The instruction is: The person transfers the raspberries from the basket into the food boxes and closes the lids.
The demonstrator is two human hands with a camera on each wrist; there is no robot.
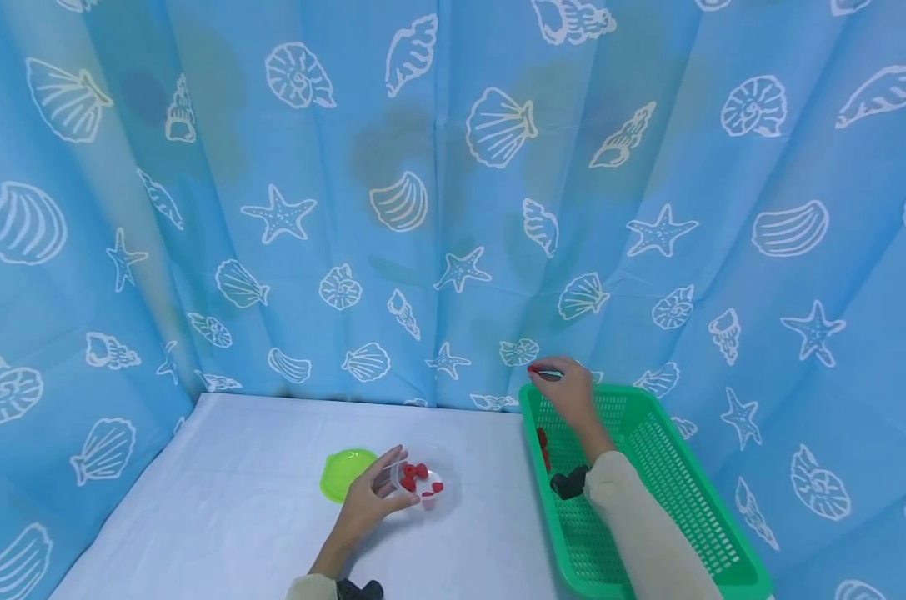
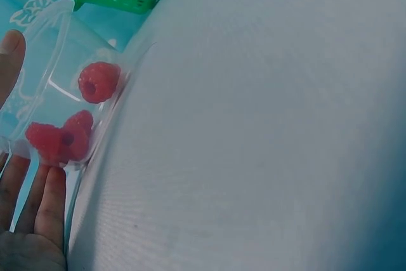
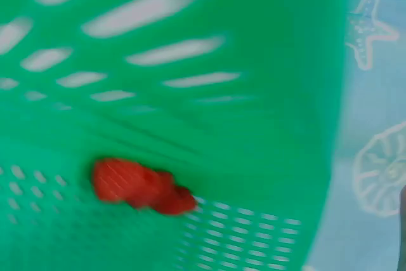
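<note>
My left hand (image 1: pixel 364 502) grips a clear plastic container (image 1: pixel 447 468) on the table, thumb on the near side and fingers round its left. Several raspberries (image 1: pixel 421 471) lie in the container; the left wrist view shows raspberries (image 2: pixel 99 82) through its wall, with fingers (image 2: pixel 52 201) against its side. Over the far left corner of the green basket (image 1: pixel 538 492), my right hand (image 1: pixel 570 392) pinches a raspberry (image 1: pixel 533 369) between thumb and fingertips. Inside the basket, along the left wall, lie more raspberries (image 1: pixel 542 437), blurred in the right wrist view as a red cluster (image 3: pixel 136 185).
A light green lid (image 1: pixel 340 475) lies on the white-covered table (image 1: pixel 250 500), just left of the container and partly beside my left fingers. Behind the table hangs a blue curtain (image 1: pixel 437 325) with white shell drawings, close to the basket's far end.
</note>
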